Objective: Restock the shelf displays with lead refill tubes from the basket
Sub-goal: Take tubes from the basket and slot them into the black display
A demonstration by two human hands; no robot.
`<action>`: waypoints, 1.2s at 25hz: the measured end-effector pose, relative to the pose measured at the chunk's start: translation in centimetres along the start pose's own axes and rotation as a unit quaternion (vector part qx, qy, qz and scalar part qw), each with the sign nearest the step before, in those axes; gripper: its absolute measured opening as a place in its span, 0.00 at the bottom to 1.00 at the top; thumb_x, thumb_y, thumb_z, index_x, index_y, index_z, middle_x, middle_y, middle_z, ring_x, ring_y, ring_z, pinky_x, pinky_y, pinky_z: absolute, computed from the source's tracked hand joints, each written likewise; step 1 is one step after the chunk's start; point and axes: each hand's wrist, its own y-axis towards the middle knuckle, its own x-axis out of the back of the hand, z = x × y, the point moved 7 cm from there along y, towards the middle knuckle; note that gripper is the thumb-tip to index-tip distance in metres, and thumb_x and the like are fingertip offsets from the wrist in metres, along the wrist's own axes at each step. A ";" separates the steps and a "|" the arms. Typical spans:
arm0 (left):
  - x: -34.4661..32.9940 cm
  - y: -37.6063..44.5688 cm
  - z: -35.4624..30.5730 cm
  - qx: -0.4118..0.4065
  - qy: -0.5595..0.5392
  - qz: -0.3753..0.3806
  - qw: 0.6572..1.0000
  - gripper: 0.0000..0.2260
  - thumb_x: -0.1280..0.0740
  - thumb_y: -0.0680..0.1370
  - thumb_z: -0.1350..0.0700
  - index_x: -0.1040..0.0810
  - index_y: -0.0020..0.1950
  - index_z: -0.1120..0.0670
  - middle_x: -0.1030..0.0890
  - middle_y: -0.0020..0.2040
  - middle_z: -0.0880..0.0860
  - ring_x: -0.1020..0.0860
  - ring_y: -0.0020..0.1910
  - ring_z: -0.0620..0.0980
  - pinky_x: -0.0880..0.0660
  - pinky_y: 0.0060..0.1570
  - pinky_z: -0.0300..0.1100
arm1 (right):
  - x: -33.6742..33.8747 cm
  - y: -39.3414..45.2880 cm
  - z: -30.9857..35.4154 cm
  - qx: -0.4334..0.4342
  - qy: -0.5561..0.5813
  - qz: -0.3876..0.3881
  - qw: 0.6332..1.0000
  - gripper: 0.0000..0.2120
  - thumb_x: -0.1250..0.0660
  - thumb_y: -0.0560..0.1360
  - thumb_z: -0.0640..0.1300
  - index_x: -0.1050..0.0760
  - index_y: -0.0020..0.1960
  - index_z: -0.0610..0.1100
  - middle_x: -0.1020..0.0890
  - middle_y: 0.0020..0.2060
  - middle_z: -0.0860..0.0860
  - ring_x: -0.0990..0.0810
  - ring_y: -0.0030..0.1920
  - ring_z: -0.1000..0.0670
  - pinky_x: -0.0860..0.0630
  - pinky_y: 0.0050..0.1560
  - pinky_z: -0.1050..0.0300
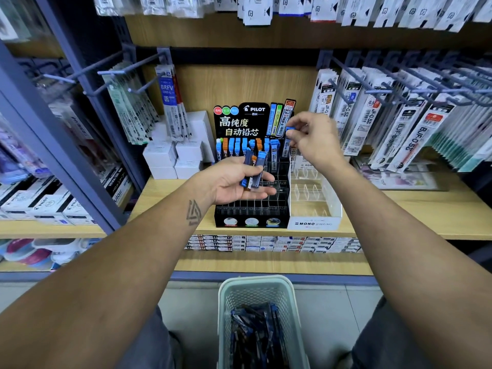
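A black Pilot display rack [250, 209] stands on the wooden shelf, its back row filled with blue- and orange-capped lead tubes [234, 146]. My left hand [234, 183], palm up over the rack, holds a few dark lead refill tubes [254, 170] with blue caps. My right hand [316, 138] pinches one blue-capped tube [288, 137] upright at the rack's back right corner. A pale green basket [226, 315] between my knees holds several more tubes [255, 336].
A clear Mono display [314, 222] with bare compartments sits right of the rack. White boxes [173, 155] are stacked to the left. Hanging refill packs on blue pegs [399, 121] crowd the right and upper sides. Boxed stock [266, 243] lines the lower shelf.
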 end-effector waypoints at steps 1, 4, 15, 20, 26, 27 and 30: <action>0.0 0.0 0.0 -0.001 0.000 -0.001 1.000 0.05 0.40 0.84 0.62 0.29 0.60 0.58 0.15 0.51 0.61 0.15 0.48 0.64 0.17 0.36 0.48 | -0.1 0.0 0.1 0.000 -0.003 0.001 1.000 0.08 0.30 0.77 0.33 0.20 0.48 0.46 0.19 0.39 0.47 0.19 0.35 0.52 0.27 0.30 0.72; 0.0 0.1 0.1 -0.004 -0.008 -0.001 1.000 0.04 0.39 0.84 0.63 0.29 0.58 0.59 0.16 0.50 0.63 0.15 0.48 0.64 0.17 0.37 0.47 | -0.1 0.0 -0.5 -0.006 -0.015 -0.013 1.000 0.09 0.29 0.77 0.34 0.20 0.48 0.47 0.19 0.40 0.48 0.19 0.37 0.52 0.27 0.31 0.72; -1.7 0.9 0.3 -0.028 -0.022 0.040 0.999 0.06 0.37 0.83 0.64 0.25 0.59 0.62 0.16 0.53 0.64 0.15 0.50 0.64 0.16 0.44 0.51 | -1.1 -1.4 -0.3 0.036 -0.149 -0.002 0.988 0.13 0.31 0.78 0.36 0.18 0.61 0.43 0.18 0.55 0.49 0.21 0.48 0.52 0.24 0.55 0.60; -2.8 1.3 0.7 -0.020 -0.047 0.032 0.998 0.08 0.36 0.82 0.64 0.23 0.59 0.62 0.17 0.56 0.67 0.17 0.53 0.67 0.17 0.44 0.52 | -0.7 -2.9 -1.4 -0.091 0.085 0.007 0.992 0.11 0.33 0.80 0.45 0.17 0.47 0.39 0.16 0.39 0.43 0.21 0.36 0.52 0.22 0.41 0.49; -4.1 1.1 0.8 -0.021 -0.058 0.047 0.997 0.11 0.37 0.82 0.65 0.24 0.64 0.63 0.19 0.58 0.68 0.17 0.53 0.68 0.17 0.45 0.52 | -0.6 -4.3 -2.0 -0.149 0.177 0.104 0.967 0.06 0.27 0.74 0.32 0.18 0.50 0.39 0.17 0.37 0.46 0.21 0.31 0.53 0.25 0.33 0.59; -4.2 1.0 0.7 -0.020 -0.067 0.048 0.996 0.11 0.39 0.83 0.66 0.25 0.65 0.64 0.19 0.58 0.69 0.17 0.53 0.68 0.17 0.45 0.53 | -0.5 -4.3 -2.2 -0.156 0.182 0.099 0.966 0.07 0.27 0.74 0.31 0.18 0.51 0.38 0.17 0.37 0.45 0.21 0.31 0.53 0.25 0.33 0.60; -4.1 0.9 0.6 -0.008 -0.091 0.049 0.995 0.13 0.43 0.83 0.69 0.27 0.65 0.69 0.21 0.59 0.73 0.18 0.54 0.69 0.17 0.49 0.56 | 0.0 -4.1 -2.5 -0.163 0.192 0.083 0.964 0.07 0.28 0.74 0.31 0.17 0.49 0.41 0.17 0.37 0.46 0.22 0.32 0.53 0.26 0.32 0.61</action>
